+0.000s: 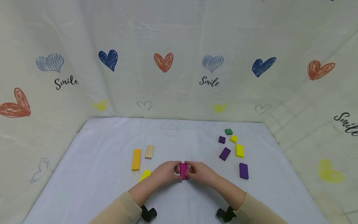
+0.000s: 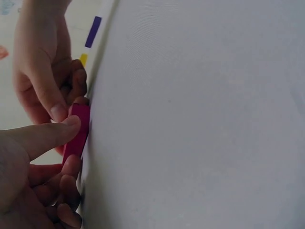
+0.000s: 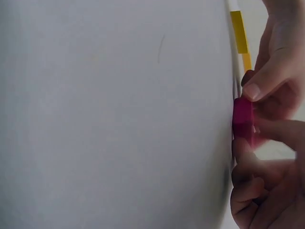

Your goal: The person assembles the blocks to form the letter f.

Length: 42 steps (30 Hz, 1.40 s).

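Note:
A magenta block [image 1: 183, 171] is held between both hands at the front middle of the white-covered table. My left hand [image 1: 167, 172] grips its left side with thumb and fingers, while my right hand [image 1: 202, 172] grips the right side. In the left wrist view the left thumb lies across the block [image 2: 82, 133], with the right hand [image 2: 43, 67] at its far end. From the right wrist the block [image 3: 243, 117] shows close against the white cloth, fingers of both hands around it. Fingertips hide parts of its ends.
Left of the hands lie an orange block [image 1: 136, 159], a striped wooden block [image 1: 149, 151] and a yellow block [image 1: 145, 175] partly behind the left hand. Rightward are a green block [image 1: 228, 131], yellow blocks [image 1: 239, 150] and purple blocks [image 1: 244, 171]. A heart-printed cloth [image 1: 184, 93] stands behind.

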Motion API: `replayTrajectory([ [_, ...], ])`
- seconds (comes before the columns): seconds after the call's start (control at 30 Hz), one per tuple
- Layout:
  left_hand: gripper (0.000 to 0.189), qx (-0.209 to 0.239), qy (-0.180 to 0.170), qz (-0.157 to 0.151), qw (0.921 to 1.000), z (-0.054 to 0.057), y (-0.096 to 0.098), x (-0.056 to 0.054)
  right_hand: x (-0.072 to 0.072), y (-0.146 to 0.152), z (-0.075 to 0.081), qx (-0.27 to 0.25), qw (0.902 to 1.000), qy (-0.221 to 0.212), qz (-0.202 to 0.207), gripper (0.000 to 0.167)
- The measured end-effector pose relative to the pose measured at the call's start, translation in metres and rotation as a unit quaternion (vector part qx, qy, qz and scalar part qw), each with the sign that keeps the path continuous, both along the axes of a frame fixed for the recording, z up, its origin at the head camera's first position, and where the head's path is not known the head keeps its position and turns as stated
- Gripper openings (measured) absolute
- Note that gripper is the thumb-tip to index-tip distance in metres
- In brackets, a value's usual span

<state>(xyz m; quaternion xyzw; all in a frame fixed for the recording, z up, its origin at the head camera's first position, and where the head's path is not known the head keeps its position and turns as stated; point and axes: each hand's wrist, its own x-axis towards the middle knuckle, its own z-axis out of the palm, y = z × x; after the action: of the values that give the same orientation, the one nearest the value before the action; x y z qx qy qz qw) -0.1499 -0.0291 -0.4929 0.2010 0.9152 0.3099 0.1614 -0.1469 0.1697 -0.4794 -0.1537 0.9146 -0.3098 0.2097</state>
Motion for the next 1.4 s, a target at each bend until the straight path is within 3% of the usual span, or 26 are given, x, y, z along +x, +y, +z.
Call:
replayTrajectory([
  [0.53,0.062,-0.006,0.001,-0.011,0.9999,-0.001,-0.001,0.001,-0.003,0.015,-0.005,-0.004,0.9995,0.003,0.030,0.070],
  [0.83,0.068,-0.014,0.001,-0.010,0.9999,-0.006,-0.002,0.001,-0.002,0.017,-0.011,0.009,0.9987,0.031,0.038,0.069],
  [1.17,0.069,0.006,-0.020,0.015,0.9997,0.013,-0.016,-0.002,-0.002,0.016,-0.012,0.017,0.9995,0.018,0.022,0.070],
  [1.4,0.067,0.011,-0.025,0.037,0.9989,0.016,-0.033,-0.004,-0.002,0.015,-0.010,0.024,0.9994,0.012,0.024,0.070],
])
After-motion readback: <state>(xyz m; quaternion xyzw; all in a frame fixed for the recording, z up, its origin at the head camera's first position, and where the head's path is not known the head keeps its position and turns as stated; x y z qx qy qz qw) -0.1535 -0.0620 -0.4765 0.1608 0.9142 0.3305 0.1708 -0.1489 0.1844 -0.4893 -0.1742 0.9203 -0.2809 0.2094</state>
